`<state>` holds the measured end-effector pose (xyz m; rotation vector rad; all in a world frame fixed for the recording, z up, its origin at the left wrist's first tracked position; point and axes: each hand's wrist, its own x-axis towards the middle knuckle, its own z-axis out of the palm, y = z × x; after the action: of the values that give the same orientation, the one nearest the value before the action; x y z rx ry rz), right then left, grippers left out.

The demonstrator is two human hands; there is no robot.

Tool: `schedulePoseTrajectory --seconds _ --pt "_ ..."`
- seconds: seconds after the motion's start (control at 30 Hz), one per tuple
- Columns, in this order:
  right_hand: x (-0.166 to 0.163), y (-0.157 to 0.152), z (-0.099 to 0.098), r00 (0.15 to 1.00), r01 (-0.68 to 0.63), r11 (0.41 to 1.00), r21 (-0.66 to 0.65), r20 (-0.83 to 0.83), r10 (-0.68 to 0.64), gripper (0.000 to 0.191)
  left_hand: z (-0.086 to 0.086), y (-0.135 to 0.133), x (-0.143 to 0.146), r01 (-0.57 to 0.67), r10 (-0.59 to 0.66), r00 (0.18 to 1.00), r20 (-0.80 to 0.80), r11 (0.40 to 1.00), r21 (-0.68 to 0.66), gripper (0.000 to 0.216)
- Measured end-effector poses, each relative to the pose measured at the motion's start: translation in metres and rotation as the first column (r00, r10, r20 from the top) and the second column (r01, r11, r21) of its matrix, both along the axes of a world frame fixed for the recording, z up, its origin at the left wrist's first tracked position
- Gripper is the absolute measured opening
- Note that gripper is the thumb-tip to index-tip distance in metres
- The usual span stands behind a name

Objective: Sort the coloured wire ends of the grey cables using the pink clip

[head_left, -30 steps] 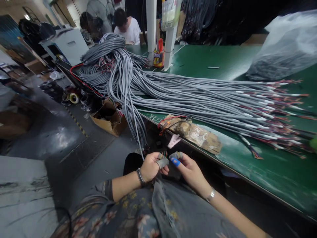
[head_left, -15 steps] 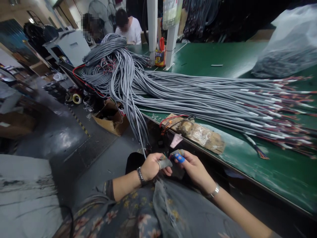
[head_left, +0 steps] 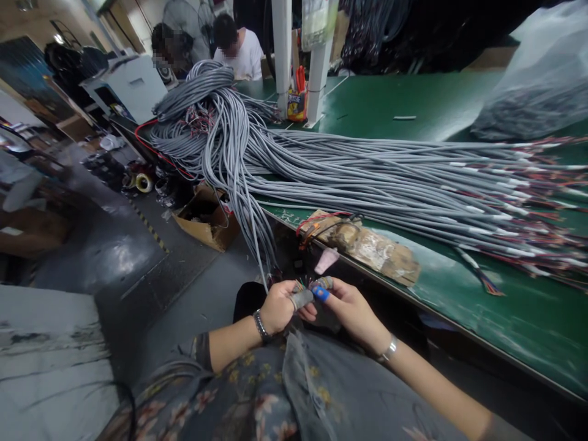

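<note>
My left hand (head_left: 278,306) is closed round the end of one grey cable (head_left: 257,257) that hangs down from the table edge. Its thumb wears a grey finger cot. Short coloured wires (head_left: 301,285) stick out of the cable end between my hands. My right hand (head_left: 350,309), with a blue cot and a grey cot on its fingertips, pinches at those wires. Both hands are held over my lap, just below the green table (head_left: 482,306). A big bundle of grey cables (head_left: 367,177) lies across the table, its stripped coloured ends at the right.
A taped cardboard pad (head_left: 367,248) lies at the table edge. An open cardboard box (head_left: 204,217) stands on the floor at left. A clear plastic bag (head_left: 537,92) sits at the far right. White posts (head_left: 281,55) and a cup of tools (head_left: 296,101) stand behind. Two people sit beyond the cables.
My hands have stayed over my lap. The right fingertips have shifted slightly along the wire ends, closer to the left thumb.
</note>
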<state>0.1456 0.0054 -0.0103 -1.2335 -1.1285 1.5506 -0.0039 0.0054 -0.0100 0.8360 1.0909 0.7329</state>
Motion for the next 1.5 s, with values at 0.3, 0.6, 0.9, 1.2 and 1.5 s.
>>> schedulePoseTrajectory --seconds 0.3,0.6,0.9,1.2,1.5 --pt "-0.001 -0.004 0.003 0.996 0.043 0.996 -0.077 -0.077 -0.049 0.044 0.0 0.001 0.003 -0.103 0.104 0.995 0.006 0.994 -0.027 0.048" --pt "-0.005 0.005 0.009 0.998 0.016 0.998 -0.053 -0.066 -0.02 0.041 -0.001 0.0 0.0 -0.048 0.048 0.998 -0.042 0.999 0.013 0.046" --pt "-0.014 -0.002 0.009 0.947 0.214 0.958 -0.19 -0.2 -0.251 0.039 0.001 -0.001 0.004 -0.087 0.088 0.995 -0.038 0.996 0.017 0.046" --pt "0.012 0.015 -0.014 0.843 0.214 0.911 -0.354 -0.404 -0.355 0.039 0.008 0.002 -0.006 -0.058 0.058 0.998 0.008 0.998 -0.021 0.044" --pt "0.0 0.035 -0.002 0.913 0.061 0.991 -0.118 -0.395 -0.104 0.048 0.018 0.025 -0.001 0.165 -0.152 0.981 0.119 0.981 -0.106 0.04"
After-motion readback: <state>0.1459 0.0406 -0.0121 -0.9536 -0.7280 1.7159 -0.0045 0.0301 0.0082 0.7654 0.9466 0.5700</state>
